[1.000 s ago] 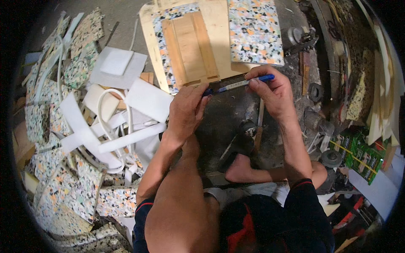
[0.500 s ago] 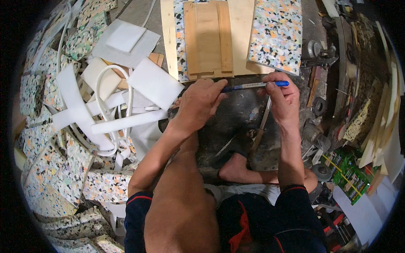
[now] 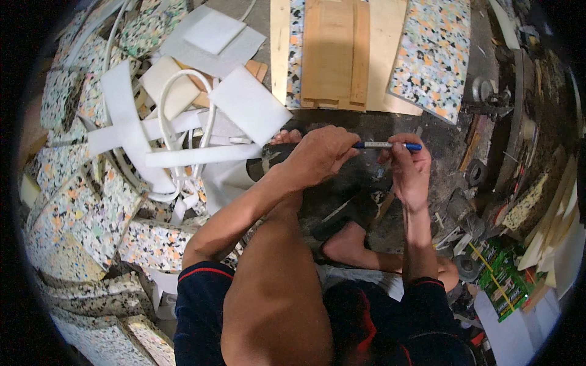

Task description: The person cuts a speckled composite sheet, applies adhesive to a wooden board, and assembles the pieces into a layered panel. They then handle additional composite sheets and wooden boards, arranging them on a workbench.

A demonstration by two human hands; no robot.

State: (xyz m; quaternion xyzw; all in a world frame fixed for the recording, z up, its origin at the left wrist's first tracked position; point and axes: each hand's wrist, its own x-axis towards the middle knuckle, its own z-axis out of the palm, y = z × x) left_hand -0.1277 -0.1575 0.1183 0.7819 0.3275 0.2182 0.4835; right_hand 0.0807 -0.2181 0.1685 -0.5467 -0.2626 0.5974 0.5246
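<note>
A slim pen (image 3: 374,145) with a pale label and a blue end lies level between my two hands. My left hand (image 3: 320,157) is closed round its left end, the fingers hiding that tip. At the blue end, the thumb and fingers of my right hand (image 3: 410,174) pinch the pen. Just beyond the hands lies a long wooden piece (image 3: 334,55) with raised side strips. It rests on a pale board (image 3: 386,67) and a strip of speckled foam.
A speckled foam slab (image 3: 430,55) lies at the far right of the boards. White foam sheets (image 3: 250,105) and a looped white tube (image 3: 163,116) are heaped on the left. Scrap strips (image 3: 558,210), a tape roll (image 3: 468,266) and a green packet (image 3: 502,280) clutter the right.
The view has swung, so the boards and foam sit further right in it. My hands have come closer together, and less of the pen shows between them.
</note>
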